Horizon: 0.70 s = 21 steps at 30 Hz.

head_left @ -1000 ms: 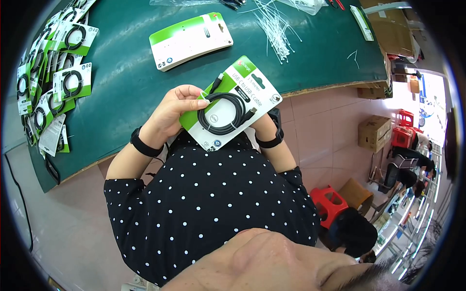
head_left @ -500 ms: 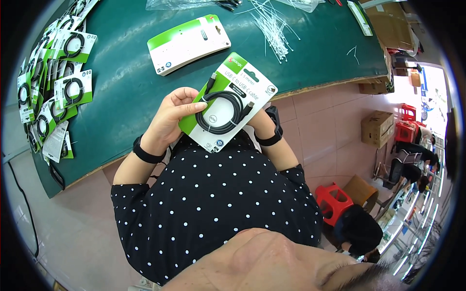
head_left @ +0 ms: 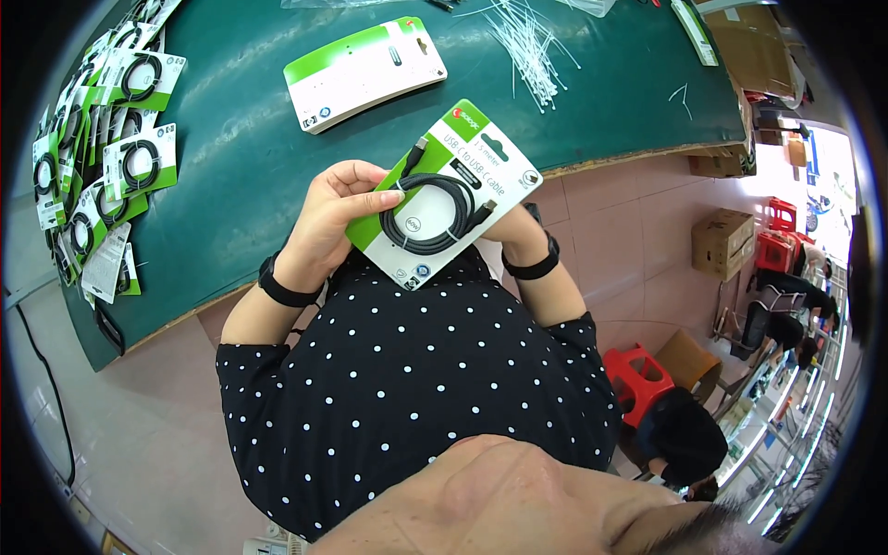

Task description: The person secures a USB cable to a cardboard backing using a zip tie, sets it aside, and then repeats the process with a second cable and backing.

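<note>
In front of my chest I hold a green and white card (head_left: 506, 176) with a coiled black cable (head_left: 423, 248) fastened to its face. Light ties go round the coil, and both plugs show on the front. My left hand (head_left: 344, 208) pinches the card's left edge, its thumb lying over the front by the coil. Most of my right hand (head_left: 514, 228) is behind the card's right side, so its fingers are hidden. Beyond, on the green table (head_left: 227, 176), lies a neat stack of matching cards (head_left: 363, 78).
Many carded cables (head_left: 139, 171) are heaped along the table's left side. Loose white cable ties (head_left: 529, 55) lie at the far middle. On the floor to the right are a cardboard box (head_left: 721, 244) and a red stool (head_left: 638, 379), with a person (head_left: 684, 435) beside it.
The card with the cable has shifted slightly to the right, and my right hand has moved right with it. My left hand keeps its pinch on the edge.
</note>
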Available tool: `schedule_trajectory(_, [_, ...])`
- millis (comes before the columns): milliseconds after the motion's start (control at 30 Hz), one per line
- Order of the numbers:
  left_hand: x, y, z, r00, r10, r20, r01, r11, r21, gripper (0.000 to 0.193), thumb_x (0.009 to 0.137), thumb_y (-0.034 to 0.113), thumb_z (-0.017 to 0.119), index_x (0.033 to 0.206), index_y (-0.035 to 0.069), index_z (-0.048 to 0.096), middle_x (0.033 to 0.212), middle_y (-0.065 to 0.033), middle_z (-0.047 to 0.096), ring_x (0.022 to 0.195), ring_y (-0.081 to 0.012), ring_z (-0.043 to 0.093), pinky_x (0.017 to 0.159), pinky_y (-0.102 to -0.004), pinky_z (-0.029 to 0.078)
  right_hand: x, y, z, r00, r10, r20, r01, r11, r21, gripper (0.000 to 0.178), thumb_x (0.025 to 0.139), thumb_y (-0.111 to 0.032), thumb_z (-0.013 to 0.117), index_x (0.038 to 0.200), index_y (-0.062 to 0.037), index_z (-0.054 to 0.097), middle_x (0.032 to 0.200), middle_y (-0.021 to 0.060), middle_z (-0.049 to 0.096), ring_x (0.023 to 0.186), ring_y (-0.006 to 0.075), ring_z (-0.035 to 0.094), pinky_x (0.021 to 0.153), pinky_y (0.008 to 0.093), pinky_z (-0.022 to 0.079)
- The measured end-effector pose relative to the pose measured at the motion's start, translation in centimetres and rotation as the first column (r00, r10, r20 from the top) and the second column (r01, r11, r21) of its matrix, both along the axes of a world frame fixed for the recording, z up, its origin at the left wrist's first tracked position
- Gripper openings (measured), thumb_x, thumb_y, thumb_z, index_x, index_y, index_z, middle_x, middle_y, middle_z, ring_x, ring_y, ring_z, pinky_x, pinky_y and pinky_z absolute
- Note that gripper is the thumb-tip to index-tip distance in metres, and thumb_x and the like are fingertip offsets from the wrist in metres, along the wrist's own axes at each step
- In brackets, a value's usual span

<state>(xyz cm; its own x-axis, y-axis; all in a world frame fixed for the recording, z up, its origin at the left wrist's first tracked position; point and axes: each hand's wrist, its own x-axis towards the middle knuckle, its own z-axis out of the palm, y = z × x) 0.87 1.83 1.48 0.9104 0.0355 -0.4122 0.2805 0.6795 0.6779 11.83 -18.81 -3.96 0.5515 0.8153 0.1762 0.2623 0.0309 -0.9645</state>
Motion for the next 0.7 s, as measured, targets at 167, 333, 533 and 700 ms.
schedule_trajectory(167, [0.0, -0.6, -0.4, 0.992, 0.128, 0.020, -0.128, 0.992, 0.002, 0.018, 0.084, -0.002, 0.069, 0.099, 0.001, 0.060, 0.094, -0.0102, 0.069, 0.083, -0.0148, 0.067, 0.076, -0.0273, 0.055, 0.8, 0.9, 1.2, 0.943, -0.078, -0.323, 0.108, 0.991, 0.076, 0.035, 0.079, -0.002, 0.072, 0.113, -0.0029, 0.062, 0.112, 0.0091, 0.063, 0.098, 0.0192, 0.060, 0.083, 0.0320, 0.049])
schedule_trajectory(333, [0.6, -0.8, -2.0, 0.922, 0.388, -0.023, -0.388, 0.922, 0.003, 0.021, 0.088, 0.003, 0.066, 0.107, 0.001, 0.056, 0.098, -0.0091, 0.067, 0.088, -0.0145, 0.065, 0.080, -0.0266, 0.053, 1.6, 2.0, 1.5, 0.818, -0.497, 0.291, 0.485, 0.867, 0.116, 0.026, 0.080, -0.006, 0.074, 0.104, -0.0028, 0.065, 0.103, 0.0080, 0.065, 0.088, 0.0188, 0.061, 0.075, 0.0306, 0.049])
schedule_trajectory(533, [0.5, -1.1, -2.2, 0.902, 0.432, -0.016, -0.429, 0.900, 0.077, 0.029, 0.088, 0.003, 0.067, 0.112, -0.001, 0.052, 0.103, -0.0098, 0.064, 0.092, -0.0139, 0.064, 0.083, -0.0260, 0.052, -1.0, 3.7, 4.3, 0.764, -0.214, 0.609, 0.196, 0.976, 0.096, 0.021, 0.077, -0.010, 0.075, 0.095, -0.0040, 0.066, 0.090, 0.0064, 0.062, 0.078, 0.0214, 0.060, 0.066, 0.0331, 0.049])
schedule_trajectory(700, [-0.1, -1.2, -1.8, 0.935, 0.351, 0.055, -0.346, 0.867, 0.358, 0.039, 0.086, 0.004, 0.069, 0.120, 0.000, 0.051, 0.108, -0.0122, 0.062, 0.092, -0.0141, 0.063, 0.080, -0.0265, 0.052, -0.8, 3.5, 2.5, 0.776, -0.062, 0.628, 0.094, 0.995, -0.018, 0.022, 0.074, -0.011, 0.076, 0.091, -0.0050, 0.065, 0.086, 0.0051, 0.060, 0.076, 0.0239, 0.057, 0.065, 0.0349, 0.048])
